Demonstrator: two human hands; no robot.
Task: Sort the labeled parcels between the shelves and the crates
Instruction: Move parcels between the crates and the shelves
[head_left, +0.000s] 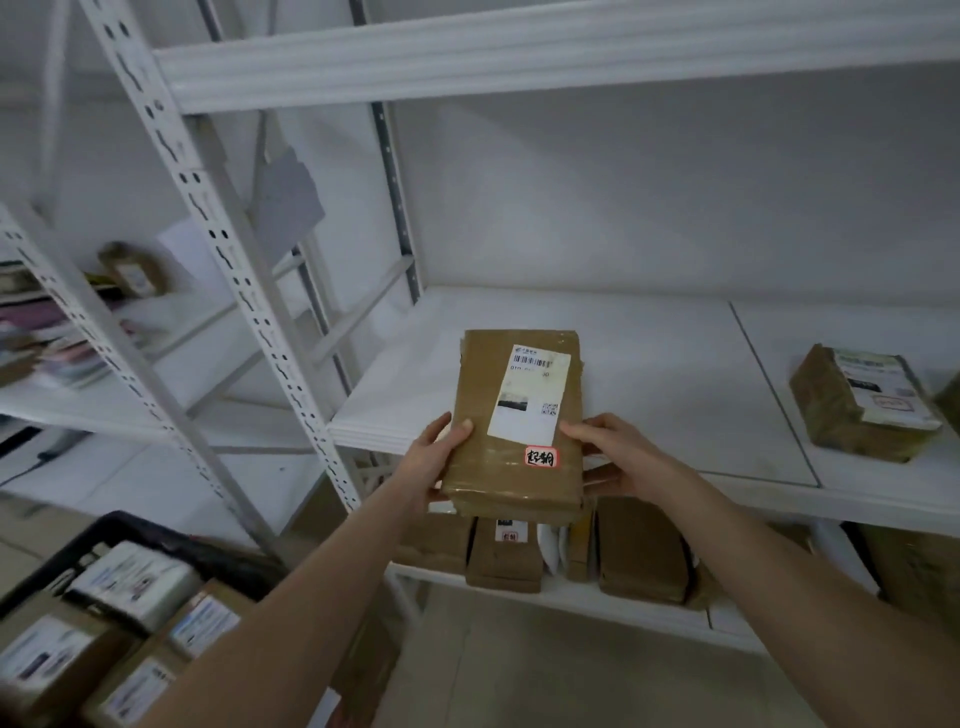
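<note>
White metal shelves (519, 67) fill most of the view, with a pale wall behind them. One wide middle shelf (649, 364) sits right in front of the person. Down on the left is a black crate (130, 525) with labeled boxes (130, 577) inside. Under the middle shelf, a lower shelf (571, 592) holds a row of brown parcels (639, 551). Far to the right on the middle shelf lies one more taped parcel (862, 402), well apart from the hands.

The brown parcel (478, 374) being sorted is up in the air at the front edge of the middle shelf. Its far end is over the shelf board and its near end sticks out past the edge. I cannot tell if it touches the board.

The left hand (431, 462) grips the left side, thumb on top and fingers curled under. The right hand (618, 452) grips the right side the same way.

On top of the parcel is a white label (530, 395), and below it a small red-edged sticker (541, 457) with writing.

What could go wrong? I think the parcel could tip and drop if the hands let go too soon, because so much of it hangs off the edge. The tape looks shiny, so it might slide in the fingers too. And if the small sticker is read wrong, the parcel could end up in the wrong spot.
</note>
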